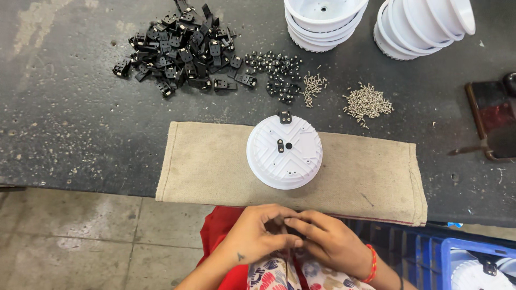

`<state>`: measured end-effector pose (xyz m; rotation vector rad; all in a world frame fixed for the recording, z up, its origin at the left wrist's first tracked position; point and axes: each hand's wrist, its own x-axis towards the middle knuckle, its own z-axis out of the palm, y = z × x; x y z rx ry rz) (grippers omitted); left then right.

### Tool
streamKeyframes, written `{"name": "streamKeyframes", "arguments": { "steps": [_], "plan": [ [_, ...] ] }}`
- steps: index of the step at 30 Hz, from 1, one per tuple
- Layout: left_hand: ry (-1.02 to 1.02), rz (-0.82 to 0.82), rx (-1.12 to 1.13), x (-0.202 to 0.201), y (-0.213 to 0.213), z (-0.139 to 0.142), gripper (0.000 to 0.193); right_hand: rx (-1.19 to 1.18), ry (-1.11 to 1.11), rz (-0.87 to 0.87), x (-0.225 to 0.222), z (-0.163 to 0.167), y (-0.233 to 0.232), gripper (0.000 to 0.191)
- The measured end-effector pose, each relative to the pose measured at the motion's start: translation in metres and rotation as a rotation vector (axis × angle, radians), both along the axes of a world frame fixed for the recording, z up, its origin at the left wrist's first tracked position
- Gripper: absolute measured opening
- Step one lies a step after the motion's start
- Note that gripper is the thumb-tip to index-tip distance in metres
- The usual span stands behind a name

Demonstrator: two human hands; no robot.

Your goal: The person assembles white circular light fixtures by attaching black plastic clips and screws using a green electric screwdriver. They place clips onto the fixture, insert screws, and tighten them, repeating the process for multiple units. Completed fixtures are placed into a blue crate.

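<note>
A round white plastic housing (284, 152) lies face down on a beige cloth mat (215, 166), with a small black clip (280, 145) on its middle and another black clip (285, 117) at its far edge. My left hand (258, 232) and my right hand (330, 240) meet below the mat's near edge, over my lap. Their fingertips press together around something small that I cannot make out.
A heap of black clips (180, 48) lies at the back left, with small black parts (277, 72) and two piles of screws (367, 102) beside it. Stacks of white housings (322, 21) stand at the back. A blue crate (473, 263) sits at the lower right.
</note>
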<state>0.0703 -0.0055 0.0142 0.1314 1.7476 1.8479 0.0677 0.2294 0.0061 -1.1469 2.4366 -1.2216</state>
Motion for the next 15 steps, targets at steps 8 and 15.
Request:
{"name": "streamKeyframes", "arguments": {
  "steps": [8, 15],
  "plan": [
    [0.012, -0.008, 0.003, 0.002, -0.002, -0.007, 0.032, -0.065, -0.058, -0.053, -0.005, 0.001, -0.002, 0.047],
    [0.060, -0.092, -0.121, -0.014, -0.012, 0.005, 0.036, 0.082, 0.095, -0.025, -0.003, -0.007, -0.002, 0.032]
  ]
}}
